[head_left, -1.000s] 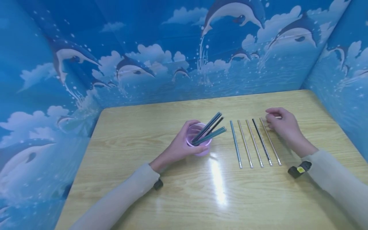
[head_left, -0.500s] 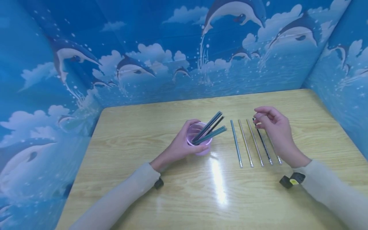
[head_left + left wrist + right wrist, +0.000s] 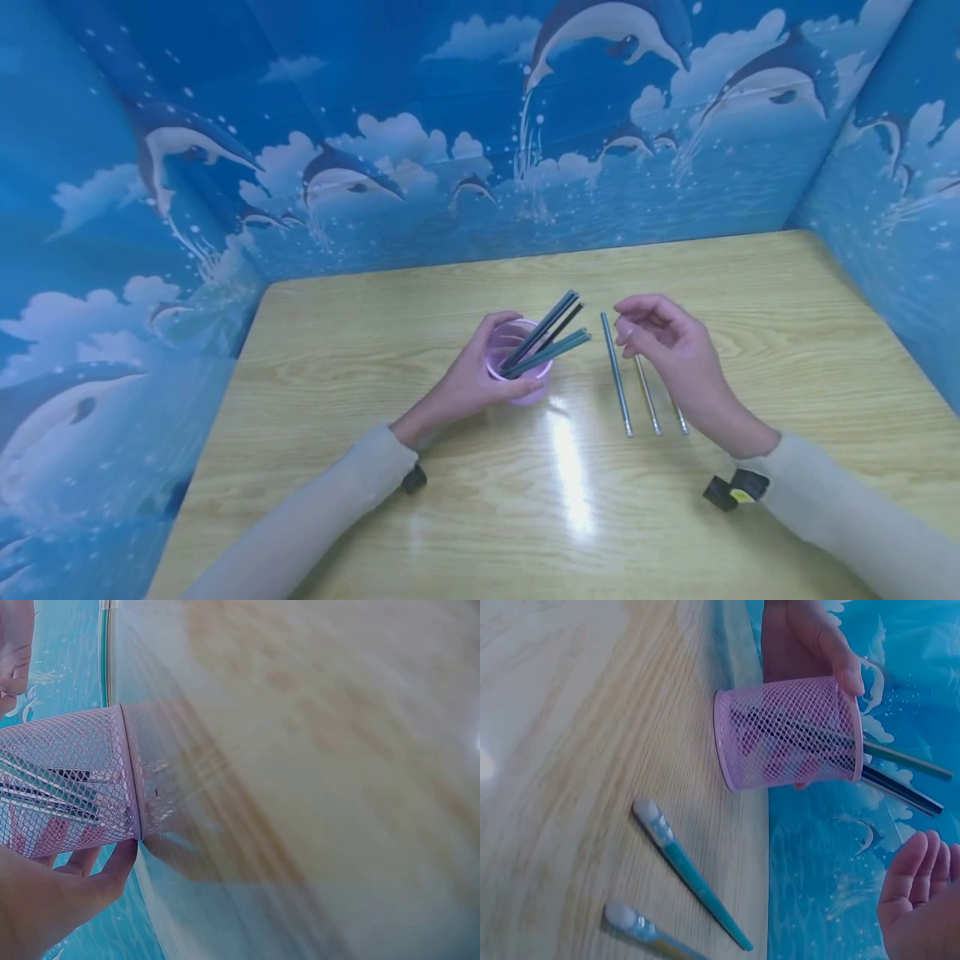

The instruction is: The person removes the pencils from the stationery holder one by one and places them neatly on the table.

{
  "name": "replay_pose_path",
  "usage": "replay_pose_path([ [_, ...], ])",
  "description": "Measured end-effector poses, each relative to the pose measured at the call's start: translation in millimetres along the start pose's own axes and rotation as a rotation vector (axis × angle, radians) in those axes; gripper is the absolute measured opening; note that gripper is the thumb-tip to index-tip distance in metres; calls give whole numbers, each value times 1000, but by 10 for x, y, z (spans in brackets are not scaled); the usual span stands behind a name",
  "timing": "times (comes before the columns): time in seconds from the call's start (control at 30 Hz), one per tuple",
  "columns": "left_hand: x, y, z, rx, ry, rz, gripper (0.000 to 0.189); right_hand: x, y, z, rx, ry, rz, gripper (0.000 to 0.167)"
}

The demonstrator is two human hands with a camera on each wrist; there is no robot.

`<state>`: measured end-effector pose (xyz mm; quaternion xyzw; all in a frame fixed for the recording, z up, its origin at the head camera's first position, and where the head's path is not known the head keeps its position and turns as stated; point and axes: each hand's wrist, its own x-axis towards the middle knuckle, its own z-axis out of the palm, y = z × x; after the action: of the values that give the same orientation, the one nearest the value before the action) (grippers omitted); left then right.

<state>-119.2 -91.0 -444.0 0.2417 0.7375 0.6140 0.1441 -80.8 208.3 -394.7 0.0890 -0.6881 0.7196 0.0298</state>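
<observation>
My left hand (image 3: 468, 379) grips a pink mesh pencil cup (image 3: 534, 392), thumb and fingers round its sides. Several teal and black pencils (image 3: 551, 333) lean out of the cup to the right. My right hand (image 3: 678, 350) hovers over a row of pencils, fingers loosely curled with nothing between them. A teal pencil (image 3: 617, 379) lies uncovered at the row's left end. Beside it, a gold pencil (image 3: 648, 400) runs under the fingertips. Farther right, the row is largely hidden by the right hand. The right wrist view shows white erasers on the teal pencil (image 3: 697, 881) and its neighbour.
The wood-grain table (image 3: 375, 517) carries the cup and the pencil row, with a bright glare patch in front of the cup. A blue dolphin-print backdrop (image 3: 420, 208) stands along its far, left and right sides.
The right hand has moved left across the pencil row, from its right end to near the teal pencil. The left hand and the cup have stayed in place.
</observation>
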Motion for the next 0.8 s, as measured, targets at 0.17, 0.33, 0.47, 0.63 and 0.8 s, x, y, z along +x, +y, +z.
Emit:
replay_pose_path([
  [0.17, -2, 5, 1, -2, -1, -4, 93, -35, 3, 85, -18, -27, -2, 23],
  [0.33, -4, -5, 2, -12, -3, 0, 91, -66, 10, 163, -95, -44, 10, 26],
  [0.47, -3, -15, -2, -17, -5, 2, 91, -72, 14, 240, -85, -46, -7, 27],
  [0.63, 0, -17, -4, -14, -7, 6, 91, -77, 17, 289, -149, -40, -17, 22],
  [0.8, 4, -8, -1, -20, -7, 7, 92, -73, 17, 312, -180, -27, 3, 20],
])
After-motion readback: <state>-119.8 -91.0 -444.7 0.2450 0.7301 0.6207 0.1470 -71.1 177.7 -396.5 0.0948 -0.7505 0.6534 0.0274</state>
